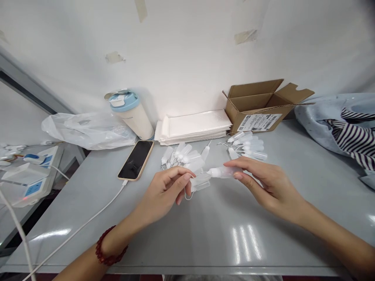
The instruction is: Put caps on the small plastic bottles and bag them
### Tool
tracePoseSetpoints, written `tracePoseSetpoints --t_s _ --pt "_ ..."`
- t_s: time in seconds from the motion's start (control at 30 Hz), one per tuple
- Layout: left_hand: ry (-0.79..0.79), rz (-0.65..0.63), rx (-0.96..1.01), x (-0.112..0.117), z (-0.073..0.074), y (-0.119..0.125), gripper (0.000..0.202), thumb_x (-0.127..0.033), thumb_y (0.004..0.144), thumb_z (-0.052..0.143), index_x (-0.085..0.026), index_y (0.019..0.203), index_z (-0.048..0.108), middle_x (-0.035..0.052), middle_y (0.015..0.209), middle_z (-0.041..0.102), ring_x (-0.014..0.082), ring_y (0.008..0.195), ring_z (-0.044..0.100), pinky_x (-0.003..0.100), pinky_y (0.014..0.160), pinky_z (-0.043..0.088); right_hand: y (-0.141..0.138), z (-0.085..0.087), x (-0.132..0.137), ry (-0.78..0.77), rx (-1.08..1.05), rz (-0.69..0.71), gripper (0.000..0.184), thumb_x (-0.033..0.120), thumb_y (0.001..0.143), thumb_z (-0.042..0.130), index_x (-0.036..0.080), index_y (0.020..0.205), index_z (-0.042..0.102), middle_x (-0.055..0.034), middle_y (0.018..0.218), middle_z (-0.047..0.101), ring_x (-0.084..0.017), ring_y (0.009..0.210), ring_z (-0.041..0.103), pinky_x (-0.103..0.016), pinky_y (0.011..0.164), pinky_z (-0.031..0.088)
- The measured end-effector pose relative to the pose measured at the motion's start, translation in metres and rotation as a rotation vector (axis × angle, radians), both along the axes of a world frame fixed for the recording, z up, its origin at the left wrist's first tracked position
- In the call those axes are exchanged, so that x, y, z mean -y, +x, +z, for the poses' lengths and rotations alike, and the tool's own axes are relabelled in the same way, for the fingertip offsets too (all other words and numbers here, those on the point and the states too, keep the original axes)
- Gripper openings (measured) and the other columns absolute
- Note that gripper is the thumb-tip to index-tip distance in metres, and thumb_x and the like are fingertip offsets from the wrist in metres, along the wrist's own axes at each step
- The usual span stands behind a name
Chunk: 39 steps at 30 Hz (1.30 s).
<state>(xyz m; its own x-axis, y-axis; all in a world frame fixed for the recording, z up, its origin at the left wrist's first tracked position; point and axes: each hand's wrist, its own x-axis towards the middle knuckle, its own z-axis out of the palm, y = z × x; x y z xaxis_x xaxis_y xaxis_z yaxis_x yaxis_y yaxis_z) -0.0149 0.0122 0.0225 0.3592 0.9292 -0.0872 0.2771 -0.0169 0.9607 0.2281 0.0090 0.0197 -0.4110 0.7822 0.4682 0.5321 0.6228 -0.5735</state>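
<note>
Right hand pinches a light, soft plastic dropper bottle by its squeezable body, at 3 o'clock from the left hand, which curls beside another bottle, its grip unclear.

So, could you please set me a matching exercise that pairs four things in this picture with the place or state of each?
Things:
1. Phone
2. Cardboard box
3. Plastic dropper bottle
4. Red beaded bracelet

Places or states:
A. Pinched in the right hand
B. On the wrist of the left hand
C. Flaps standing open
D. Screen dark, white cable at its end

Pairs: 1-D, 2-C, 3-A, 4-B
</note>
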Motion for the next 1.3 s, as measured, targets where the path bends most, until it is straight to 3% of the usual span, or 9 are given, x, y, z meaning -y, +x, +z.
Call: tracePoseSetpoints --t_s 0.3,0.73,0.97,1.3 --pt "0.115 -0.087 -0.061 0.008 -0.001 0.002 0.021 -0.03 0.093 0.044 -0.019 0.093 0.063 -0.0012 0.068 0.061 0.0067 0.047 0.047 0.02 0.048 0.041 -0.004 -0.003 0.003 -0.024 0.003 0.067 0.022 0.015 0.091 0.047 0.019 0.11 0.056 -0.0053 0.093 0.068 -0.016 0.08 0.064 -0.027 0.067 0.051" --pt "0.174 -0.078 -0.115 0.01 0.0 0.001 0.022 -0.029 0.092 0.044 -0.02 0.093 0.064 -0.0011 0.066 0.063 0.0075 0.046 0.05 0.02 0.047 0.044 -0.005 -0.003 0.004 0.009 0.024 0.063 0.023 0.017 0.091 0.044 0.02 0.11 0.057 -0.0066 0.093 0.069 -0.018 0.08 0.066 -0.029 0.065 0.053" --pt "0.258 -0.114 -0.153 0.011 -0.003 0.001 0.02 -0.024 0.092 0.043 -0.02 0.093 0.063 -0.0021 0.067 0.063 0.0074 0.047 0.05 0.019 0.048 0.042 -0.006 -0.004 0.005 0.034 0.034 0.111 0.023 0.014 0.092 0.042 0.016 0.11 0.056 -0.0051 0.08 0.062 -0.015 0.067 0.058 -0.027 0.058 0.047" --pt "0.35 -0.218 -0.307 0.012 -0.007 0.004 0.021 -0.017 0.092 0.04 -0.018 0.09 0.061 -0.0021 0.066 0.062 0.0088 0.051 0.048 0.02 0.051 0.039 -0.007 -0.005 0.006 0.117 0.104 0.16 0.02 0.012 0.092 0.043 0.013 0.108 0.055 -0.0069 0.082 0.057 -0.015 0.072 0.053 -0.027 0.063 0.047"
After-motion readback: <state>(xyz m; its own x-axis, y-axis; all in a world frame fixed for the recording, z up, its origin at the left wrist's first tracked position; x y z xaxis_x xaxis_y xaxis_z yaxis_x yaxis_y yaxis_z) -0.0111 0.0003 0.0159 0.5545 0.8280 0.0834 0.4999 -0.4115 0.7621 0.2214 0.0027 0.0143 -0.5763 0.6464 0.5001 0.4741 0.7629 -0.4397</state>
